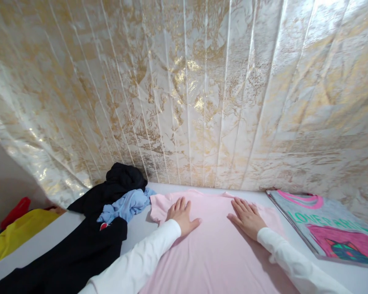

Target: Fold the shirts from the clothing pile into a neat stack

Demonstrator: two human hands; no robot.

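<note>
Left hand [181,215]: flat, palm down, fingers spread a little, thumb out to the side. Holds nothing, just presses on the pink T-shirt [213,249] near its left shoulder. White sleeve runs back to the bottom edge of the view.

Right hand [247,217]: same posture, flat and open, palm down on the shirt near the right shoulder, gripping nothing. White sleeve behind it too.

Hands are apart, neckline area of the shirt between them. Fingers of both point toward the wall.

Pink T-shirt lies spread flat on the white worktop [49,241], collar end toward the wall, body running down toward the camera. Left short sleeve sticks out beside the left hand.

Just left of the shirt: light blue garment [127,205], crumpled, touching or nearly touching the pink sleeve. It sits on a pile of black clothing [88,241] that spreads down to the lower left corner; a small red and white mark shows on the black.

Further left: yellow fabric [16,232] at the worktop edge, a red item [16,211] behind it, partly hidden.

Right of the shirt: folded grey T-shirt [328,228] with pink collar, green lettering and a pink print, lying flat, near but apart from the pink one.

Behind everything: a white and gold sheet [190,94] with creases, hung as a backdrop.
</note>
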